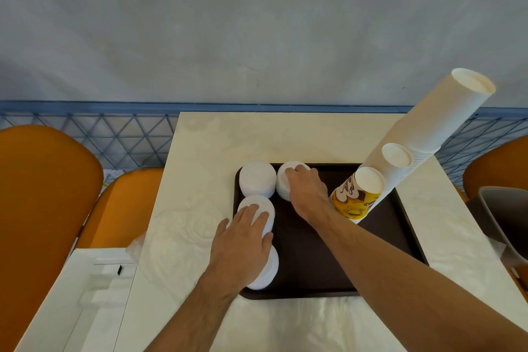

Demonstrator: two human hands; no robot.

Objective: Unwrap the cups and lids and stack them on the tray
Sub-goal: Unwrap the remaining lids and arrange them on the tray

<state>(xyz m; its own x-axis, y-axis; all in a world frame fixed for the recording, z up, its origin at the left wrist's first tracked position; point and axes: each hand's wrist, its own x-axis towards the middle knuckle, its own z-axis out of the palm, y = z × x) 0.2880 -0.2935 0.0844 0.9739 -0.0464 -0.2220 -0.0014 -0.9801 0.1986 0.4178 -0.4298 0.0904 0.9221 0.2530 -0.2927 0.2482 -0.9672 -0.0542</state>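
Left hand (245, 233) lies with fingers spread flat on the lid stack (257, 208) at the tray's (314, 237) nine o'clock edge; right hand (307, 188) cups the eleven o'clock stack (283, 183).

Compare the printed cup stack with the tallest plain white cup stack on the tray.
The printed cup stack is short; the tallest white cup stack rises far above it. The printed cup stack shows yellow and brown artwork; the tallest white cup stack is plain. The printed cup stack stands nearer the right hand; the tallest white cup stack stands farther back. Both stand upside down on the dark tray, untouched.
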